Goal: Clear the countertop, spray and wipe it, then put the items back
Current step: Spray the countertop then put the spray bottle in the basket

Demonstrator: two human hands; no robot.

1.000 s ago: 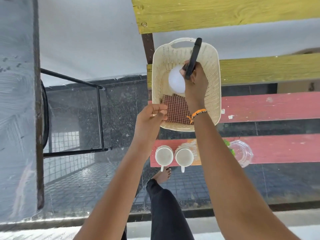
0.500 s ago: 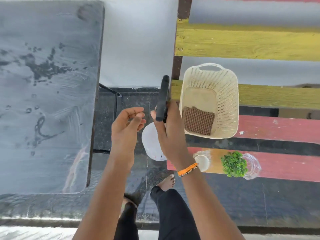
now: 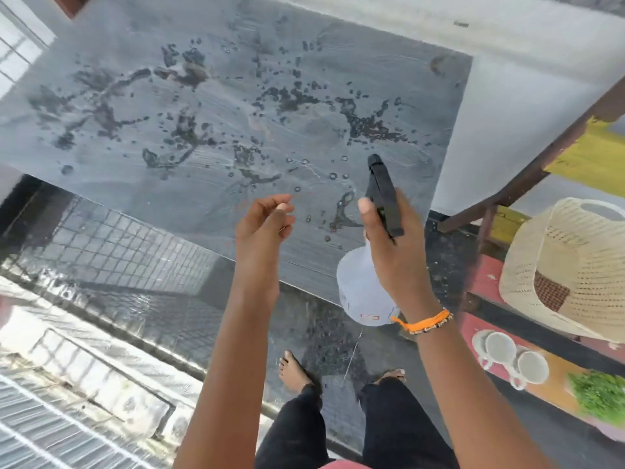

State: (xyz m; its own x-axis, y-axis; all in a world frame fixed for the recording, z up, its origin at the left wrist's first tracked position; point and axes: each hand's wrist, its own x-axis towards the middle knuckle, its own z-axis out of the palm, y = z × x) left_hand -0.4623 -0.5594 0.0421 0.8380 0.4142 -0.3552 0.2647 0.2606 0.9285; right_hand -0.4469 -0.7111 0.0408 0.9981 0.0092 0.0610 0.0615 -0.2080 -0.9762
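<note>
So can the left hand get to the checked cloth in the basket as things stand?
Probably not directly. The left hand is empty, over the countertop, while the checked cloth lies inside the basket far to the right. The right arm and its spray bottle sit between them.

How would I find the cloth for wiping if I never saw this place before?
Look to the right of the wet grey countertop, where painted wooden planks hold a cream woven basket. Inside the basket lies the cloth. It is the only brown checked thing there; the two white cups and green leaves sit on a lower plank.
</note>
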